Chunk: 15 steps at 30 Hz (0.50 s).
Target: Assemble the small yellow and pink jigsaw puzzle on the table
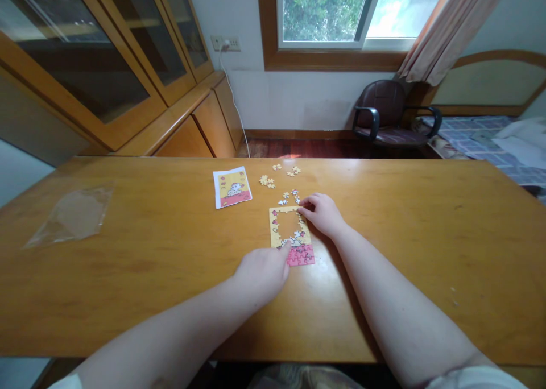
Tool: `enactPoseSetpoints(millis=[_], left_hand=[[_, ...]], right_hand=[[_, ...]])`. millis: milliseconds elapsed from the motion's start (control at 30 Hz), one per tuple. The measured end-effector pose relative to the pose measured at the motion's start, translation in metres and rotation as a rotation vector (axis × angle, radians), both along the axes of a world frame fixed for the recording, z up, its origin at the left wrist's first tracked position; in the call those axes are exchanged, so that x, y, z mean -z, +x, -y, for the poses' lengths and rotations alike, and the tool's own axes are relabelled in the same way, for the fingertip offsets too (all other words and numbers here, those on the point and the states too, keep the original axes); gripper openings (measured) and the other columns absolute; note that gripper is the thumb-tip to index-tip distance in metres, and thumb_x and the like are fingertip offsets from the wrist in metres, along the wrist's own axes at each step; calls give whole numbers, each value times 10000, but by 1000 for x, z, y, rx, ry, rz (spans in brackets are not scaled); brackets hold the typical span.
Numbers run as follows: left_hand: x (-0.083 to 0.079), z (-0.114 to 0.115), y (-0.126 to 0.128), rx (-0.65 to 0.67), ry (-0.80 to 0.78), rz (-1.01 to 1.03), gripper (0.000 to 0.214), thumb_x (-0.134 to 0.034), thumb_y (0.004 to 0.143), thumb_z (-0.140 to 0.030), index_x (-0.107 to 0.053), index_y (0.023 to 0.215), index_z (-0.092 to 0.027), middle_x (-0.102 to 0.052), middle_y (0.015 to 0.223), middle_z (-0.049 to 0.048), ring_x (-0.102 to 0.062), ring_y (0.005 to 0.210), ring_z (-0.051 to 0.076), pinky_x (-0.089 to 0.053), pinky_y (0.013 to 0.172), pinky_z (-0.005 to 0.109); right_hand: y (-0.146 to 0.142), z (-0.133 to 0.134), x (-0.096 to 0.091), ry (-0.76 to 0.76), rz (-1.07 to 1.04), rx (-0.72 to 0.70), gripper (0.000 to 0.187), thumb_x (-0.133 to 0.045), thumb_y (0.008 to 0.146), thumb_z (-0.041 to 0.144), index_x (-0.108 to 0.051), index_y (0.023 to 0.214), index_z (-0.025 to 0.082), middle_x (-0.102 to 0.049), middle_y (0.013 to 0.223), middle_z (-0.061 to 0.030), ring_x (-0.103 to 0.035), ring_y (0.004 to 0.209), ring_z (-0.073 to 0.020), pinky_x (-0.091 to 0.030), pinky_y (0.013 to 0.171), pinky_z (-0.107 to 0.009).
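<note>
A partly assembled jigsaw puzzle [302, 255] lies near the middle of the table, with a yellow frame, a pink lower band and a gap in its centre. My left hand [262, 272] rests over its lower left, the index finger stretched out onto the white figure; the other fingers are mostly hidden. At the top right corner, my right hand [324, 214] has thumb and index finger slightly apart. Its fingertips touch the puzzle's edge, close to several loose jigsaw pieces [294, 192]. No piece shows clearly in either hand.
A printed reference picture [234, 187] lies left of the loose pieces. Further back are more yellow pieces [264, 180]. At the far left is a clear plastic bag [74, 215]. Beyond the wooden table [162, 286] stand a glass-door cabinet [170, 87] and an office chair [384, 107].
</note>
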<state>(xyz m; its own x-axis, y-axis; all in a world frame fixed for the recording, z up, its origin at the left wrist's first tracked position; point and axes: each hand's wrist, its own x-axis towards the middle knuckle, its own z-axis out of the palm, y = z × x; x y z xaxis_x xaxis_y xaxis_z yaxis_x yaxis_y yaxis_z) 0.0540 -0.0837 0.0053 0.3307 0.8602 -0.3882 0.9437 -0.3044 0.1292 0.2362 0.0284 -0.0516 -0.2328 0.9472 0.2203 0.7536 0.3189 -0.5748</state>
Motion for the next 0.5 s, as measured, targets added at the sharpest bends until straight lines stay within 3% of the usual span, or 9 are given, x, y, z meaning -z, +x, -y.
enactPoseSetpoints(millis=[167, 333, 500], left_hand=[[1, -2, -2, -1, 38, 47, 492, -399, 888, -245, -465, 1376, -246, -706, 1037, 105, -672, 912, 279, -511, 752, 387], [3, -17, -9, -109, 143, 82, 513, -372, 911, -278, -397, 1420, -223, -703, 1035, 96, -671, 901, 262, -496, 739, 359], [8, -36, -20, -183, 178, 75, 496, -368, 932, -338, -385, 1418, -240, -694, 1013, 94, -663, 885, 253, -476, 727, 339]], right_hand=[[0, 0, 0, 1, 4, -3, 101, -681, 790, 292, -692, 828, 200, -682, 850, -37, -588, 836, -187, -434, 801, -313], [0, 1, 2, 11, 24, 11, 139, -642, 822, 303, -697, 898, 200, -673, 882, -54, -579, 871, -198, -431, 840, -331], [0, 3, 4, 46, 93, -23, 295, -539, 895, 349, -660, 1145, 249, -619, 1210, -79, -514, 1109, -249, -362, 994, -417]])
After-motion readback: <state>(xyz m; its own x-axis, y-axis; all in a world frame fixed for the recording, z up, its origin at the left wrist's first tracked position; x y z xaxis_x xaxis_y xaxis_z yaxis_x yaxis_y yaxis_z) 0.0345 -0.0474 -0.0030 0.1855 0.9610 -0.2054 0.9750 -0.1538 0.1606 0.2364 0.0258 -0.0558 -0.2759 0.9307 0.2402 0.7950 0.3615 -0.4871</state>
